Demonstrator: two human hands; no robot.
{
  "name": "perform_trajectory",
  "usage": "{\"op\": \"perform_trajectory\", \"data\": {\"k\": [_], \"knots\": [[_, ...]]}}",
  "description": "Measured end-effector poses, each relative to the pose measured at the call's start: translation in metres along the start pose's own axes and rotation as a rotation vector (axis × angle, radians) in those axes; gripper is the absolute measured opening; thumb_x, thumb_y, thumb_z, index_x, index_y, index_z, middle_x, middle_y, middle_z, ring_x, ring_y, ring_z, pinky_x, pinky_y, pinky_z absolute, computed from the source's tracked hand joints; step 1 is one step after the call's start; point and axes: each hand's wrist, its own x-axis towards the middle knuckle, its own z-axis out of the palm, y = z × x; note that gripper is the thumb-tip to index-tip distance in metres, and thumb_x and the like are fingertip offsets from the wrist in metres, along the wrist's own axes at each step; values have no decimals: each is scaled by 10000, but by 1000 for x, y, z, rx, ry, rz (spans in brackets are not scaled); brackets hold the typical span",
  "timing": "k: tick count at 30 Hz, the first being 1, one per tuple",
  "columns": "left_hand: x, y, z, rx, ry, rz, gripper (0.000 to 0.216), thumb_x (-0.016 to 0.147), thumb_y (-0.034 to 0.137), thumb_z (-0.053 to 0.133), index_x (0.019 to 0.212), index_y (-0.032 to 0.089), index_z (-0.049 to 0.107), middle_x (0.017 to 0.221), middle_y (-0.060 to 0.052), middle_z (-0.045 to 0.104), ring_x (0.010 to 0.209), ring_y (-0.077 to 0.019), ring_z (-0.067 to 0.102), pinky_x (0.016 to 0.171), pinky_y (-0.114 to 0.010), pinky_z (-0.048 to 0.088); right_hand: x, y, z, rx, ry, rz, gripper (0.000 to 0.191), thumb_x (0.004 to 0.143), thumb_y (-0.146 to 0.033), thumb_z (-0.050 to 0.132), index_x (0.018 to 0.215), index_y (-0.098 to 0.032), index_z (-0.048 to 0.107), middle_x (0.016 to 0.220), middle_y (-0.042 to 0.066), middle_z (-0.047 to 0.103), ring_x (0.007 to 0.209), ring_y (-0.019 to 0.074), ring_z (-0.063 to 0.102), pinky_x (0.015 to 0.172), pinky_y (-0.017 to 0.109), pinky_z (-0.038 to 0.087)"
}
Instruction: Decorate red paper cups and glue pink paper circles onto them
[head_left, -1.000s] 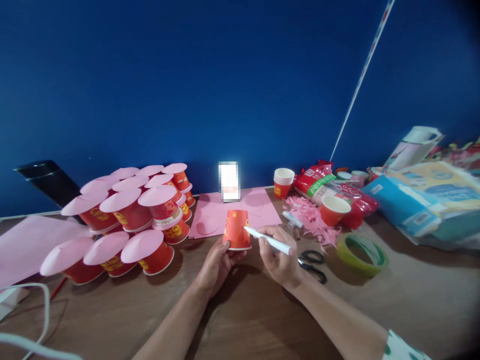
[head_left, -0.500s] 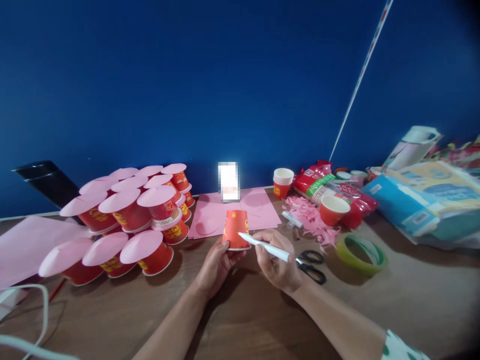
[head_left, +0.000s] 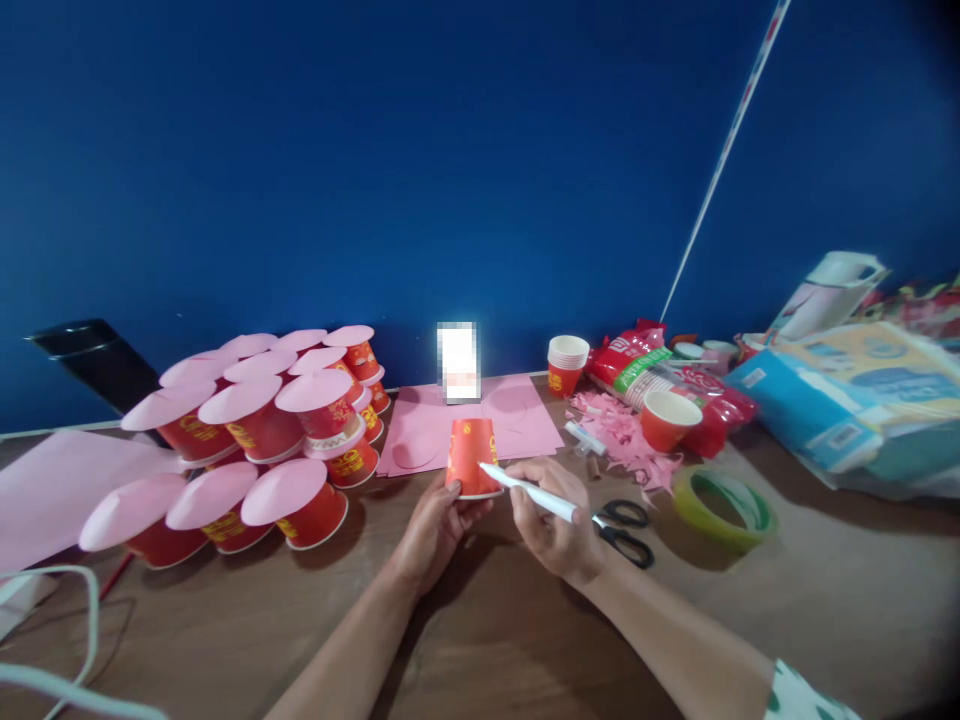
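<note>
An upside-down red paper cup [head_left: 470, 450] with yellow print is held by its rim in my left hand [head_left: 437, 530], the thumb on its near side. My right hand [head_left: 555, 525] is closed around a white pen [head_left: 544, 497], whose tip is at the cup's side; I cannot tell whether a mark is there. Behind the cup lie pink paper sheets [head_left: 424, 425] with circle outlines. Black-handled scissors [head_left: 626, 530] lie just right of my right hand, their blades partly hidden by it.
Several red cups topped with pink paper cones [head_left: 240, 405] stand at the left. To the right are a tape roll [head_left: 724, 510], pink paper scraps [head_left: 619, 435], an upright red cup [head_left: 670, 420], stacked cups [head_left: 566, 365] and a blue-yellow package [head_left: 847, 400]. White cable [head_left: 90, 620] loops at lower left.
Almost nothing differs. The pen tip stays at the cup's side with barely a shift, and both hands keep their grip.
</note>
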Motion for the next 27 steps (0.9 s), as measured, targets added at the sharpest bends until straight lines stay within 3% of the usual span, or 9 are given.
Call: {"op": "perform_trajectory", "data": {"k": [27], "knots": [[0, 0, 0, 1, 1, -3, 326, 833, 306, 585, 1099, 123, 627, 1110, -132, 679, 1057, -285, 616, 950, -447, 447, 0, -2, 0, -13, -37, 10, 144, 868, -113, 484, 961, -181, 570, 792, 61, 662, 721, 181, 628, 672, 321, 519]]}}
